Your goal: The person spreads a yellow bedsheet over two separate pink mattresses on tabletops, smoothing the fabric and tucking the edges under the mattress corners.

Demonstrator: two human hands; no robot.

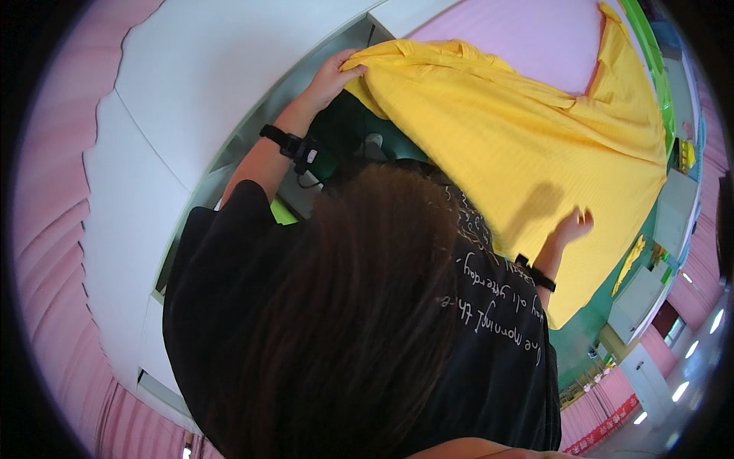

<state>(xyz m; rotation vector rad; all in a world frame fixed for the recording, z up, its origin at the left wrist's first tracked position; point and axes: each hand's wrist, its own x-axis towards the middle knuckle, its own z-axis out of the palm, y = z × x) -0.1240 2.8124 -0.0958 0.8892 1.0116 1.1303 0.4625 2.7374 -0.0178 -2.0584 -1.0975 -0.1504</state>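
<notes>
- While the left hand (330,76) clenches an edge of the yellow garment (520,145), the right hand (573,226) lies open on it.
- Spreading seems underway; smoothing calls for an even pull.

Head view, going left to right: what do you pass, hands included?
Pink curtain → white panel → left hand gripping the edge of the yellow garment → right hand open on the garment → green surface.
</notes>
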